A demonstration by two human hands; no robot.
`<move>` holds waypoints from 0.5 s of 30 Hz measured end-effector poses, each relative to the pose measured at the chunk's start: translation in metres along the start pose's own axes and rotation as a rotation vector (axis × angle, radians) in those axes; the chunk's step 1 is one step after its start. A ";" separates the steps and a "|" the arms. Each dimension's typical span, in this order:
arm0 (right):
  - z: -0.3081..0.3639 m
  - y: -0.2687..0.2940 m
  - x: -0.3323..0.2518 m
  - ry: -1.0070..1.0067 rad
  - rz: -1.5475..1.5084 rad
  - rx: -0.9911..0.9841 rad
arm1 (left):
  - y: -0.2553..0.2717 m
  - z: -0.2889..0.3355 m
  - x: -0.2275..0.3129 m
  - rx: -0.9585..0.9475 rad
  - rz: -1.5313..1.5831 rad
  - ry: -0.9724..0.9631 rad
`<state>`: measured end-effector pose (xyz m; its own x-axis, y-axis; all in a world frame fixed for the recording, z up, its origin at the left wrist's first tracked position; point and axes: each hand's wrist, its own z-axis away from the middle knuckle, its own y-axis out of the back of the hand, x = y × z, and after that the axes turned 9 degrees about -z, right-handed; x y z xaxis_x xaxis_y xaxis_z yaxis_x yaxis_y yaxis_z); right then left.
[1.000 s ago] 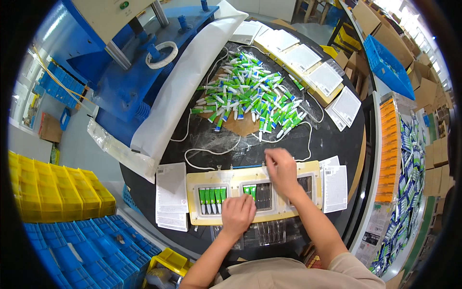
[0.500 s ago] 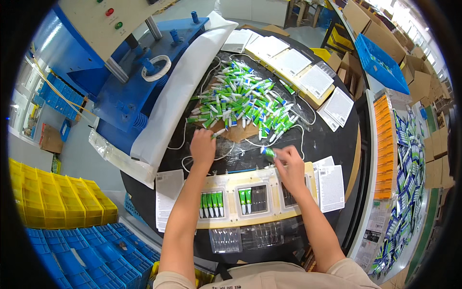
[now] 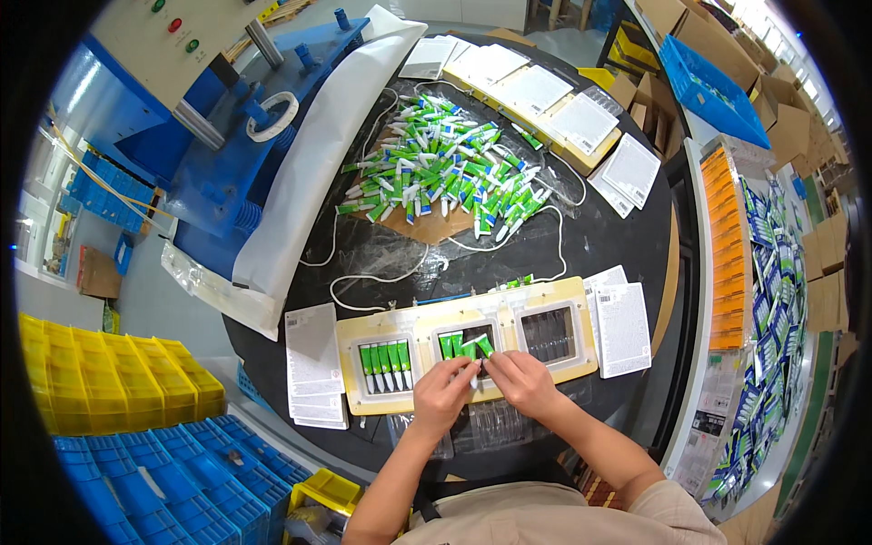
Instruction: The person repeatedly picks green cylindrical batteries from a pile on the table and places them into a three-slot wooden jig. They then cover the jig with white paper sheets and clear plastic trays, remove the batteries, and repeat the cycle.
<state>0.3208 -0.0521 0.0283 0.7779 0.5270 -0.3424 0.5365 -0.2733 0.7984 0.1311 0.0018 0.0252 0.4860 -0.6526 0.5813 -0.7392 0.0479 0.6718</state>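
Close together over the middle window of a cream-yellow frame point(image 3: 421, 338), both my hands have closed fingers. My left hand point(image 3: 440, 396) pinches a small green tube point(image 3: 468, 349) by its white tip end. Beside it, my right hand point(image 3: 524, 383) grips another green tube point(image 3: 485, 345), tilted. Two green tubes point(image 3: 450, 343) lie side by side in that middle window, partly hidden by my left hand. A row of several green tubes with white tips point(image 3: 385, 357) fills the left window. Ribbed clear plastic point(image 3: 548, 336) shows in the right window.
A heap of green, white and blue tubes point(image 3: 445, 173) covers the far part of the black round table point(image 3: 354, 282). Printed white cards point(image 3: 313, 363) flank the frame. A second frame with cards point(image 3: 545, 109) stands behind. Blue machinery point(image 3: 209, 182) rises at left; a loose white cord crosses the table.
Both hands have come back from near the heap and met over the frame's middle window, each with a tube. A green tube now lies behind the frame's far edge.
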 end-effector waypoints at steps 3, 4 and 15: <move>-0.001 -0.006 0.002 -0.015 -0.053 -0.025 | -0.014 0.004 -0.009 0.037 -0.182 -0.158; -0.001 -0.009 0.003 -0.015 -0.063 -0.027 | -0.017 0.006 -0.011 0.046 -0.221 -0.157; -0.033 0.001 0.035 -0.321 -0.248 0.197 | -0.009 0.017 0.004 -0.135 -0.354 -0.033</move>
<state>0.3379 -0.0076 0.0335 0.6636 0.3279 -0.6724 0.7472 -0.3348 0.5741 0.1321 -0.0143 0.0134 0.6837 -0.6704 0.2885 -0.4586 -0.0872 0.8843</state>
